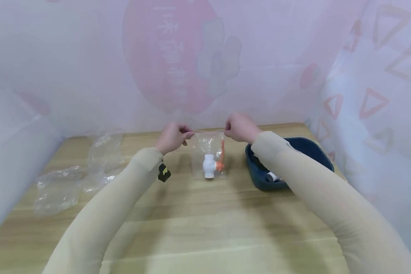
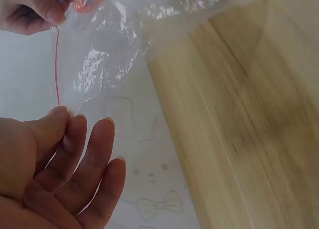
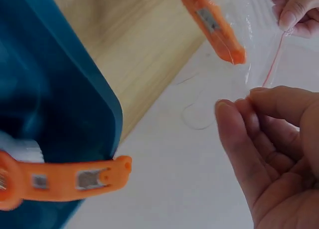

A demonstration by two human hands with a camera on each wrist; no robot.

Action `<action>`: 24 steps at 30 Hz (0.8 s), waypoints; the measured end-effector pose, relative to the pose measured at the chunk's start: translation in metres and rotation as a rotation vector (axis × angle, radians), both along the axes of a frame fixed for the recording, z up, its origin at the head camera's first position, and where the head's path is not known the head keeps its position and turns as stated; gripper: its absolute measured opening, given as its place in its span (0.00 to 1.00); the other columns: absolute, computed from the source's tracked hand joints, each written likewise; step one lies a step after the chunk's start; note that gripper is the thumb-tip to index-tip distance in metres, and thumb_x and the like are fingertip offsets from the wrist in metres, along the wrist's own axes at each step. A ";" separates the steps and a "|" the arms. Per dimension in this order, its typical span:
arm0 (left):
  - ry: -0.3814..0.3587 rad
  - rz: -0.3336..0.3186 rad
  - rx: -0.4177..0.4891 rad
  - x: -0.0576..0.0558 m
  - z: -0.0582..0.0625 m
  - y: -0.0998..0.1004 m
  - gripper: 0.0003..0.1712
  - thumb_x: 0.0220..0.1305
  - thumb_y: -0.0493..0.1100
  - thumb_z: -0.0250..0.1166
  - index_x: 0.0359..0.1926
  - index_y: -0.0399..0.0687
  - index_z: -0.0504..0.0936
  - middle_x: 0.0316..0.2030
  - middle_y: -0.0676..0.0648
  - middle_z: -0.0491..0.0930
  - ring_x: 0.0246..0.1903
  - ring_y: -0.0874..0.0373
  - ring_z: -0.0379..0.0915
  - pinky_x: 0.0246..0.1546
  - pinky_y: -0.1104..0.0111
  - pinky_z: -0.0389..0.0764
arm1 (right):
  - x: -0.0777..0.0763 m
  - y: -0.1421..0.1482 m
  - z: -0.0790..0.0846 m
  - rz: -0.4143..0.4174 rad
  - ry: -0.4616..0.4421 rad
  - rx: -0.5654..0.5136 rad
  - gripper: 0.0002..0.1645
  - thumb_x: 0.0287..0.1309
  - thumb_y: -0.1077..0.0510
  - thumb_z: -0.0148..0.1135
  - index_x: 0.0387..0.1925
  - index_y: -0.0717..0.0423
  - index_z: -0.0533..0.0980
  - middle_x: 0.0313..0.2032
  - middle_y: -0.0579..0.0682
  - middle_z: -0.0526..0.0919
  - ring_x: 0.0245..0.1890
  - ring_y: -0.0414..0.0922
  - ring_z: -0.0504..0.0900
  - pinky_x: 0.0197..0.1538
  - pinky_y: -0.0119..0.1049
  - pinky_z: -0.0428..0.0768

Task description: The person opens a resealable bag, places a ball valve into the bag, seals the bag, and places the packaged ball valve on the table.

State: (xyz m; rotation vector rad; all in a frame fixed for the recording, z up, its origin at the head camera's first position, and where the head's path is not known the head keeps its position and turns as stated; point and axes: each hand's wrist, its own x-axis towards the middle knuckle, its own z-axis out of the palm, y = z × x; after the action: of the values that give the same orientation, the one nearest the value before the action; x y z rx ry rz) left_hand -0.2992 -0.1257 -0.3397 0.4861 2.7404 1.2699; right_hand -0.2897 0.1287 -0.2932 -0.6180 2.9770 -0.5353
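Observation:
A clear zip bag point(image 1: 203, 146) with a red line along its top hangs upright between both hands. Inside it lies a white ball valve point(image 1: 209, 166) with an orange handle point(image 3: 219, 32). My left hand point(image 1: 174, 137) pinches one top corner between thumb and forefinger; in the left wrist view its other fingers are spread loosely. The opposite top corner is pinched by my right hand point(image 1: 241, 128), thumb against forefinger. The red strip between the hands looks taut in the left wrist view.
Right of the bag stands a dark blue bin point(image 1: 265, 185) holding another white valve point(image 1: 271, 176); an orange handle point(image 3: 75, 180) pokes past its rim. Several clear bags point(image 1: 58, 190) lie on the left of the wooden table point(image 1: 191, 228). A printed cloth point(image 1: 267, 76) hangs behind.

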 end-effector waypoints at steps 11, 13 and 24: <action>-0.179 0.075 -0.065 -0.029 -0.049 0.004 0.06 0.68 0.36 0.64 0.42 0.37 0.84 0.38 0.41 0.83 0.37 0.48 0.81 0.40 0.61 0.84 | -0.041 -0.026 -0.045 -0.080 -0.067 0.201 0.07 0.55 0.68 0.59 0.23 0.59 0.75 0.26 0.52 0.79 0.28 0.47 0.75 0.35 0.39 0.80; -0.182 0.062 -0.118 -0.029 -0.053 0.009 0.07 0.69 0.36 0.63 0.44 0.37 0.84 0.37 0.42 0.84 0.36 0.51 0.80 0.40 0.63 0.83 | -0.044 -0.027 -0.054 -0.123 -0.079 0.219 0.01 0.54 0.69 0.61 0.29 0.62 0.78 0.32 0.54 0.82 0.33 0.49 0.78 0.40 0.40 0.81; -0.186 0.048 -0.285 -0.023 -0.046 0.027 0.13 0.70 0.37 0.60 0.50 0.33 0.82 0.46 0.38 0.83 0.47 0.46 0.79 0.53 0.58 0.79 | -0.047 -0.019 -0.063 -0.157 -0.153 0.270 0.05 0.57 0.69 0.57 0.30 0.61 0.79 0.38 0.56 0.83 0.35 0.49 0.78 0.44 0.42 0.81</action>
State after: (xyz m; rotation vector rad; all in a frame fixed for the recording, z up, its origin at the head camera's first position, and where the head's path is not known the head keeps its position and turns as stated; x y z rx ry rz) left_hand -0.3224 -0.0992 -0.3856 0.2628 2.7241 0.8615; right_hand -0.3370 0.1098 -0.3563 -0.3084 2.8931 -0.1718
